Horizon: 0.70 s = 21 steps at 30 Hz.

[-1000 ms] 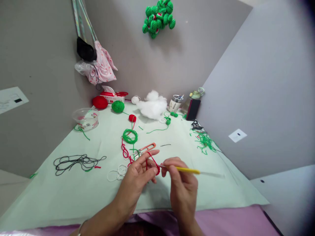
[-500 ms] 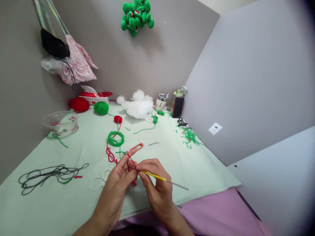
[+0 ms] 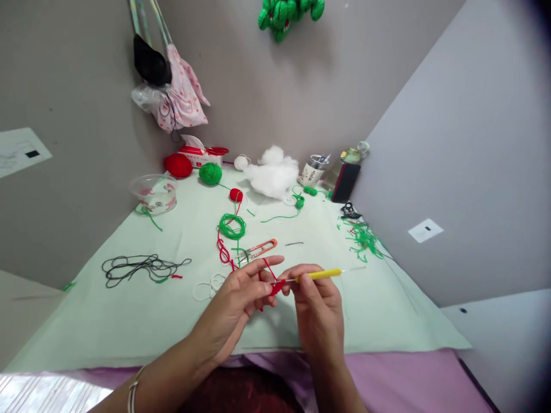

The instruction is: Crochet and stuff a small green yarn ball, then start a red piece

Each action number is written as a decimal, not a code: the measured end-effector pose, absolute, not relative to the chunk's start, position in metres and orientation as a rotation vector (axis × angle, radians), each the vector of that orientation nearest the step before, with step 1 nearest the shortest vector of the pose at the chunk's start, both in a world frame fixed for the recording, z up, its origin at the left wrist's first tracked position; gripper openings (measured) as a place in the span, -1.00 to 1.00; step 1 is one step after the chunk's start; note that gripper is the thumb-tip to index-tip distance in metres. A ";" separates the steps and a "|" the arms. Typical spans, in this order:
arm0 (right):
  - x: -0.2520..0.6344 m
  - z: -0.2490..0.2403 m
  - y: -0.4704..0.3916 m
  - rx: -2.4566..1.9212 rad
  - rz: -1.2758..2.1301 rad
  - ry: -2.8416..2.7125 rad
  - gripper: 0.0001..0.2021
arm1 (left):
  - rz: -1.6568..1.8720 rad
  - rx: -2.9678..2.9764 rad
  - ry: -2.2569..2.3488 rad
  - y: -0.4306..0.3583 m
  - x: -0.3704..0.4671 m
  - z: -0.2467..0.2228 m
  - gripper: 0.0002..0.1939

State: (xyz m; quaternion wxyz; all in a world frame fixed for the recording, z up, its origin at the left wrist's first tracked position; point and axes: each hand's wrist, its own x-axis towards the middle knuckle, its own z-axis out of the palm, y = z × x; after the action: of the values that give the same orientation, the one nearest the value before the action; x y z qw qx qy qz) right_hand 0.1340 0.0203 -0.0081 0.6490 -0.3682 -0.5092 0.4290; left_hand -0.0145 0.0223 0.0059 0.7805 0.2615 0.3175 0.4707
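Observation:
My left hand (image 3: 247, 292) pinches a small red crochet piece (image 3: 276, 288) between thumb and fingers, with a strand of red yarn running over its raised index finger. My right hand (image 3: 318, 292) is closed around a crochet hook (image 3: 325, 275) with a yellow grip. The hook's thin metal end reaches left to the red piece, and its other end points right. Just beyond my left hand lie orange-handled thread snips (image 3: 262, 248), a loose red yarn tangle (image 3: 224, 250) and a coil of green yarn (image 3: 232, 226).
White stuffing (image 3: 273, 175), a green yarn ball (image 3: 210, 174), a red yarn ball (image 3: 178, 165) and a pen cup (image 3: 313, 171) stand at the back. A plastic bowl (image 3: 157, 198) and black cord (image 3: 142, 268) lie left. Green yarn scraps (image 3: 364, 238) and a phone (image 3: 345, 182) are right.
The view has shifted, so the table's things sit further right and slightly higher. The hook now lies nearly level in my right hand, and the red piece shows more clearly in my left.

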 end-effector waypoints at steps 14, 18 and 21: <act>0.138 -0.036 0.012 -0.897 -0.021 -1.776 -0.58 | 1.032 0.402 0.651 0.021 -0.009 0.000 -0.53; 0.139 -0.022 0.011 -0.881 0.453 -1.441 -0.75 | 1.015 0.371 0.628 0.024 -0.013 0.002 -0.63; 0.139 -0.013 0.011 -0.832 0.637 -1.350 -0.78 | 1.047 0.475 0.651 0.023 -0.013 0.004 -0.58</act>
State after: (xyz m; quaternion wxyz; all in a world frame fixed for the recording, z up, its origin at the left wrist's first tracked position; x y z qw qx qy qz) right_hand 0.1389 0.0113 -0.0127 0.6568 -0.3671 -0.5957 0.2810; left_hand -0.0126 0.0228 0.0036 0.7895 0.2206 0.3025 0.4863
